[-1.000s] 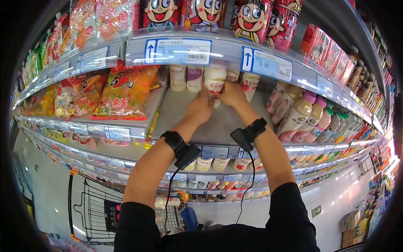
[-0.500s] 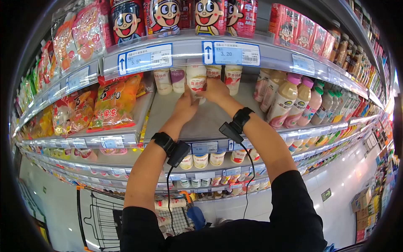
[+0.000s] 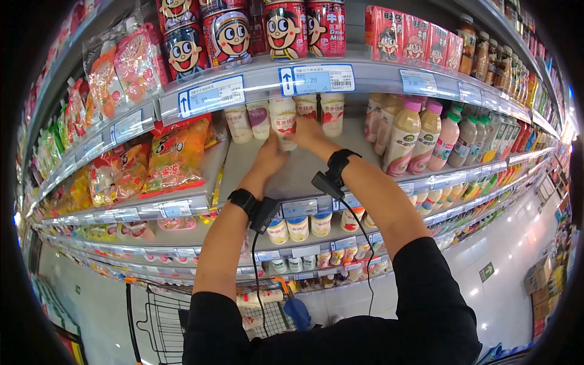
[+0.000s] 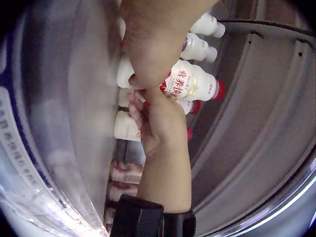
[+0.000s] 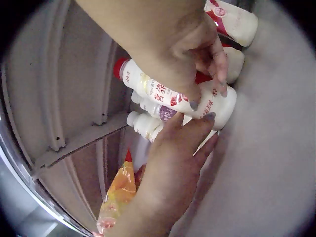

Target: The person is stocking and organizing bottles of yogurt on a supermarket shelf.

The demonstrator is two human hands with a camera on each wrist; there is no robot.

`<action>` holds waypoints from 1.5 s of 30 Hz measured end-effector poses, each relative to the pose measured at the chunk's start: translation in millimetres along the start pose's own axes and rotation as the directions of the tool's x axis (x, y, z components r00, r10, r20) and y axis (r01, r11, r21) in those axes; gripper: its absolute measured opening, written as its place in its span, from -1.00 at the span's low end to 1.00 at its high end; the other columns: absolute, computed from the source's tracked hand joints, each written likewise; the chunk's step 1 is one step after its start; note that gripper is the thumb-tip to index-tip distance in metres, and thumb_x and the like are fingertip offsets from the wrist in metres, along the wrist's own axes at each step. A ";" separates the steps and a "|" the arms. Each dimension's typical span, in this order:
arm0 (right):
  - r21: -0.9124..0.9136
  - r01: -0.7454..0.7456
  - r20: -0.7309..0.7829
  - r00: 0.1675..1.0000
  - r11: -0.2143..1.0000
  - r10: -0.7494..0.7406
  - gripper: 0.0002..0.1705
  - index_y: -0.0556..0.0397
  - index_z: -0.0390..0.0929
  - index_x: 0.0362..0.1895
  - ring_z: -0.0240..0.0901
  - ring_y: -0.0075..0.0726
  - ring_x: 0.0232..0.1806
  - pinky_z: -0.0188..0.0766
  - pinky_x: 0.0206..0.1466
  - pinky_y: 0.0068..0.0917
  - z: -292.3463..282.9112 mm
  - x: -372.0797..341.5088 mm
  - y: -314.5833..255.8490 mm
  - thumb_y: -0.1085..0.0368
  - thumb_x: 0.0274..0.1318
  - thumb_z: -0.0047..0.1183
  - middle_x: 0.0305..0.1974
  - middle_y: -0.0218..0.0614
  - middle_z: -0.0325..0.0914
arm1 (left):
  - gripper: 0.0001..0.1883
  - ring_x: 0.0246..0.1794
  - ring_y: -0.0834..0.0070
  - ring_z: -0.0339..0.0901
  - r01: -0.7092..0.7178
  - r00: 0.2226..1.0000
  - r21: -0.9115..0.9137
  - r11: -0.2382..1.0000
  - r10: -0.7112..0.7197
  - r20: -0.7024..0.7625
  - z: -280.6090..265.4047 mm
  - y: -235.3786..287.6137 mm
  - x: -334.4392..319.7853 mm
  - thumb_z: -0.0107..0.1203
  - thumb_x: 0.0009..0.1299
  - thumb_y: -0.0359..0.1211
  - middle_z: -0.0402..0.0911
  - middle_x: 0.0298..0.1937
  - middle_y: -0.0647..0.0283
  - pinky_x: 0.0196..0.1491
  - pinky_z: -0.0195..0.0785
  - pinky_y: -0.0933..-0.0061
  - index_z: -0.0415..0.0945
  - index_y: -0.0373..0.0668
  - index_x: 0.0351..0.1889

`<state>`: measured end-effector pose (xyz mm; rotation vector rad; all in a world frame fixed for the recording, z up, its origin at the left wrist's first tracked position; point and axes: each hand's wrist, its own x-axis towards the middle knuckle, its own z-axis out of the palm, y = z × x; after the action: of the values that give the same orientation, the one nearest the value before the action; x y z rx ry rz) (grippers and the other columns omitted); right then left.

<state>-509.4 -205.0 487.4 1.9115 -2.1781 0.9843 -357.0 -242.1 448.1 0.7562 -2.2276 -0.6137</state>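
Note:
A white drink bottle with a red cap and red lettering stands upright on the shelf, in front of its row. My right hand grips it from the right, thumb across its front in the right wrist view. From the left, my left hand holds its lower side with thumb and fingers. Beside the bottle on the left are a purple-label bottle and a white bottle. To the right, a red-and-white bottle stands apart from my right hand.
Jelly bags lie on the left shelf section. Pink-capped bottles stand at the right. An upper shelf edge with price tags overhangs the bottles, with red cans above. A shopping cart stands below left.
The head view has turned, so the shelf and both hands appear farther left. Both hands stay on the same bottle throughout, with little change in their grip.

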 end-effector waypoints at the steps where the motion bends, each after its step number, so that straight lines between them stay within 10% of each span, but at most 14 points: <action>1: 0.066 0.011 -0.003 1.000 0.998 -0.010 -0.48 0.14 0.44 -0.18 0.54 -0.13 -0.31 0.47 -0.24 -0.30 3.7 1.6 3.4 0.09 -0.23 0.24 -0.31 -0.12 0.56 | -0.09 0.01 0.20 0.44 -0.004 1.000 0.004 1.000 0.004 -0.007 0.9 -1.8 1.2 0.10 0.12 -0.38 0.34 0.12 -0.13 -0.01 0.33 0.42 -0.28 -0.41 0.32; 11: 0.380 -0.139 0.169 0.982 0.915 0.079 -0.60 0.17 0.43 -0.29 0.49 -0.42 -0.70 0.41 -0.65 -0.54 -15.9 -18.0 -5.7 0.13 -0.12 0.21 -0.47 -0.21 0.55 | -0.09 0.01 -0.08 0.38 0.004 0.999 0.045 0.999 -0.002 -0.035 1.8 3.7 -0.6 0.08 0.06 -0.28 0.33 0.04 -0.31 0.04 0.28 0.23 -0.22 -0.48 0.28; 17: 0.282 -0.134 0.171 0.981 0.950 0.088 -0.55 0.18 0.38 -0.18 0.50 -0.30 -0.67 0.46 -0.55 -0.41 -19.7 -24.8 -10.9 0.11 -0.06 0.14 -0.43 -0.14 0.55 | -0.11 -0.02 -0.05 0.40 0.068 0.997 0.118 0.991 -0.071 0.017 -1.3 10.4 -3.7 0.07 0.07 -0.21 0.34 0.04 -0.28 0.02 0.29 0.17 -0.16 -0.44 0.27; 22: -0.144 0.109 0.025 0.994 0.984 -0.106 -0.55 0.17 0.34 -0.03 0.52 -0.03 -0.28 0.42 -0.19 -0.17 -48.0 -69.0 -27.6 0.28 -0.07 -0.01 -0.31 -0.03 0.53 | -0.24 0.08 0.10 0.35 0.129 0.989 0.378 0.917 -0.145 0.013 -25.3 49.2 -15.9 0.05 0.10 -0.13 0.35 0.06 -0.17 0.07 0.20 0.11 0.06 -0.32 0.21; 25: 0.079 0.342 -0.216 0.923 0.936 -0.319 -0.63 0.14 0.34 -0.06 0.42 0.12 -0.19 0.36 -0.14 -0.13 -69.9 -124.6 -43.7 0.41 -0.06 -0.10 -0.22 0.05 0.46 | -0.47 0.07 0.04 0.32 -0.107 0.955 0.629 0.770 0.256 -0.152 -20.6 72.2 -44.9 0.04 0.15 -0.25 0.37 0.04 -0.07 0.11 0.17 0.14 0.28 -0.25 0.10; 28: 0.004 0.473 -0.533 0.747 0.881 -0.398 -0.62 0.16 0.39 -0.13 0.41 -0.01 -0.32 0.34 -0.24 -0.26 -62.3 -212.6 -60.5 0.57 -0.16 -0.10 -0.30 -0.10 0.48 | -0.54 0.05 0.08 0.33 -0.256 0.905 0.483 0.837 0.384 -0.185 -38.0 109.7 -111.9 0.03 0.15 -0.32 0.40 0.01 -0.02 0.09 0.19 0.13 0.33 -0.23 0.04; 31: 0.056 0.623 -0.427 0.721 0.780 -0.545 -0.74 0.16 0.44 -0.31 0.42 -0.08 -0.44 0.36 -0.38 -0.35 -12.0 -290.4 -52.4 0.55 -0.24 -0.04 -0.42 -0.13 0.47 | -0.61 -0.12 0.13 0.45 -0.341 0.908 0.133 0.931 0.362 -0.209 -13.4 89.1 -198.4 0.06 0.12 -0.37 0.47 -0.06 0.10 -0.03 0.29 0.15 0.39 -0.16 -0.04; 34: 0.279 0.708 -0.317 0.706 0.649 -0.633 -0.83 0.15 0.45 -0.39 0.42 -0.10 -0.50 0.37 -0.44 -0.37 57.2 -343.5 -41.2 0.55 -0.19 -0.06 -0.48 -0.14 0.46 | -0.60 -0.16 0.16 0.48 -0.092 0.984 0.091 0.992 0.105 -0.147 41.6 45.1 -286.1 0.07 0.09 -0.40 0.49 -0.08 0.14 -0.06 0.32 0.19 0.41 -0.13 -0.05; 37: 0.510 0.428 0.015 0.863 0.746 -0.506 -0.84 0.10 0.47 -0.41 0.43 -0.19 -0.52 0.39 -0.45 -0.40 143.9 -402.2 -9.5 0.53 -0.18 -0.04 -0.48 -0.19 0.46 | -0.57 -0.11 0.17 0.45 0.242 0.970 0.158 0.957 -0.242 -0.020 100.6 6.2 -370.3 0.06 0.07 -0.40 0.48 -0.08 0.15 -0.07 0.33 0.21 0.41 -0.12 -0.03; 40: 0.585 0.165 0.454 0.744 0.794 -0.489 -0.84 0.08 0.49 -0.37 0.43 -0.28 -0.54 0.39 -0.45 -0.42 177.3 -436.8 -16.4 0.50 -0.15 -0.02 -0.44 -0.24 0.47 | -0.54 -0.04 0.17 0.41 0.519 0.826 0.323 0.791 -0.562 0.047 114.1 -24.8 -435.6 0.06 0.06 -0.36 0.46 -0.07 0.14 -0.05 0.31 0.19 0.41 -0.12 -0.01; 45: 0.664 0.142 0.568 0.542 0.734 -0.619 -0.83 0.06 0.48 -0.31 0.46 -0.29 -0.50 0.39 -0.42 -0.44 211.0 -455.1 -46.4 0.45 -0.09 0.00 -0.39 -0.26 0.49 | -0.52 0.03 0.15 0.35 0.780 0.471 0.434 0.450 -0.880 0.065 103.2 -61.4 -516.0 0.06 0.03 -0.26 0.41 -0.05 0.08 0.01 0.26 0.14 0.42 -0.17 -0.02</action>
<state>-295.4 79.3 130.8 3.4712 -1.5666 0.8270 -108.8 78.3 106.9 2.1859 -2.0959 -0.8205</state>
